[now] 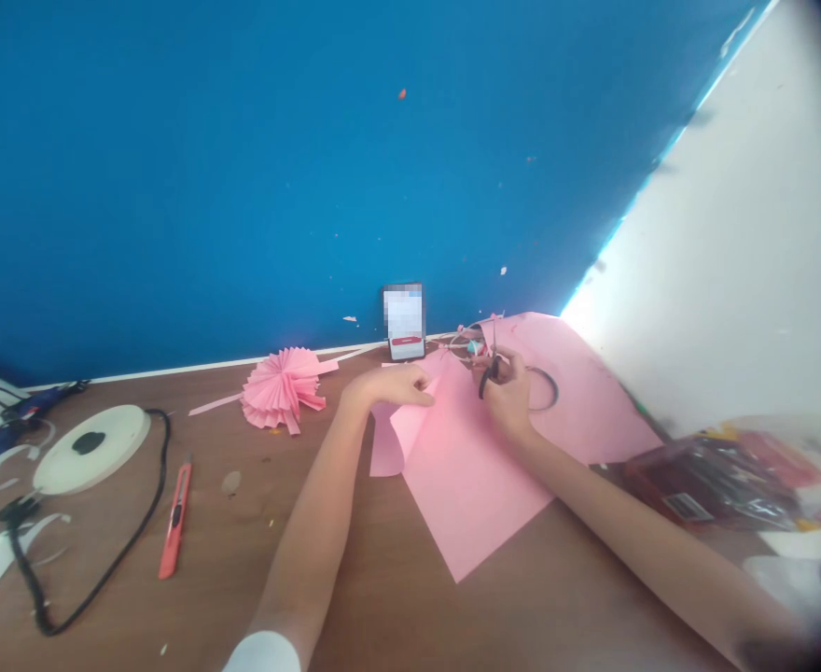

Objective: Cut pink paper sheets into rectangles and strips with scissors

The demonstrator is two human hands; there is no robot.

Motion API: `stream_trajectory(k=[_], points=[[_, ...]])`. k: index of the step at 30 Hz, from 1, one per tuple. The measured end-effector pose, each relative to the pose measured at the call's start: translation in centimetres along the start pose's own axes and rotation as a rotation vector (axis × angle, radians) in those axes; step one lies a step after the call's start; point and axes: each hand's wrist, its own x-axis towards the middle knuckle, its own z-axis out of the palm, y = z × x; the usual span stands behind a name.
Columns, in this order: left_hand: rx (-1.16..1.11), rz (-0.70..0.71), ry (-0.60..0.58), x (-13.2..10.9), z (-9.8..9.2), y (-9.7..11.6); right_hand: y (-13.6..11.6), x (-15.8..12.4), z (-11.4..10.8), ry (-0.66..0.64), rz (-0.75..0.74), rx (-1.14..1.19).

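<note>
My left hand is closed on the edge of a pink paper sheet, where a folded-over flap shows beneath the fingers. In my right hand is a pair of scissors with dark handles, its blades pointing up and away from me. The scissors are above the far part of the sheet; whether the blades touch the paper I cannot tell. Another large pink sheet lies behind and to the right. Left of my hands rests a pleated pink paper fan with paper strips.
A phone leans against the blue wall. On the left lie a red box cutter, a round pale disc and a black cable. A dark ring is beside my right hand. Plastic packages lie at right.
</note>
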Motion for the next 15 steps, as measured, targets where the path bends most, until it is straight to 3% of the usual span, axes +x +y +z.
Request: stream_trajectory(k=[5, 15], points=[[-0.053, -0.014, 0.016, 0.26, 0.16, -0.48, 0.34, -0.19, -0.21, 0.009, 0.019, -0.038], [-0.041, -0.021, 0.004, 0.29, 0.33, -0.54, 0.29, -0.26, 0.01, -0.097, 0.005, 0.070]])
